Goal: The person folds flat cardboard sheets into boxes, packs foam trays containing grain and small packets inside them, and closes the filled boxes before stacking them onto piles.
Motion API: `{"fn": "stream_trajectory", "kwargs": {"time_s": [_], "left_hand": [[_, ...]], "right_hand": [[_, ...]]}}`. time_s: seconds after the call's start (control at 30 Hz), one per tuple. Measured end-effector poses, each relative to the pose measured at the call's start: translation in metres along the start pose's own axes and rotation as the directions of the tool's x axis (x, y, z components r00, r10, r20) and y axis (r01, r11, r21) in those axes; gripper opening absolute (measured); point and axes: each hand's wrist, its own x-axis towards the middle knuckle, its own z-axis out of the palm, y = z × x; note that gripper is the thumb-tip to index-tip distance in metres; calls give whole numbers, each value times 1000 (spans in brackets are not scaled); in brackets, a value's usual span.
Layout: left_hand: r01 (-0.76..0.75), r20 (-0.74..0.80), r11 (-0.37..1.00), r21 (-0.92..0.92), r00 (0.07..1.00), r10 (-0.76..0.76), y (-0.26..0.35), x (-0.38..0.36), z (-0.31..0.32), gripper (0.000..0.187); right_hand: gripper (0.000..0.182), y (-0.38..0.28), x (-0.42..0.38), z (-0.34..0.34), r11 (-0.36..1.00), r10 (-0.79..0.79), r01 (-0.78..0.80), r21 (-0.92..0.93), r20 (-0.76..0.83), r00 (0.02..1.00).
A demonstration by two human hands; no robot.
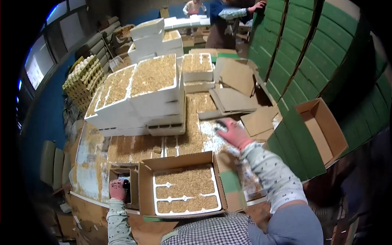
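In front of me stands an open cardboard box (142, 183) holding a white foam tray (216, 179) filled with brown, chaff-like material. My left hand (117, 190), in a pink glove with dark fingertips, reaches into a small narrow cardboard box (131, 173) left of it. Its fingers are curled, and whatever they grip inside is hidden. My right hand (234, 134), gloved the same way, hovers over the table's right side near flat cardboard pieces (232, 100). Its thumb and fingers are apart with nothing visible between them.
Chaff-filled white foam boxes (153, 77) are stacked ahead. Green cartons (326, 45) form a tall wall at right, with an open carton (320, 130) below. Egg trays (83, 75) stand at left. A person (224, 20) is by the cartons; another (194, 8) is farther back.
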Motion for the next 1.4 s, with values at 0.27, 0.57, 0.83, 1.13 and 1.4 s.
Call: {"fn": "stream_trajectory", "kwargs": {"time_s": [0.27,0.57,0.83,1.13,1.4], "left_hand": [[462,-215,848,-258,829,-517,13,0,-92,35],[-531,-190,765,-363,846,497,184,15,-199,58],[-538,253,809,-238,770,586,217,-13,-170,66],[-34,13,668,-743,998,66,128,-44,-126,113],[63,58,78,-995,996,-61,167,-62,-40,88]], "right_hand": [[93,190,-9,33,465,782,-612,-639,-27,622],[27,-79,-25,-44,796,-338,364,-483,144,930],[18,-163,-107,4,618,-465,786,7,809,359],[24,-116,-97,1,900,-256,428,-84,694,673],[84,-75,-182,55,959,207,-208,195,24,978]]}}
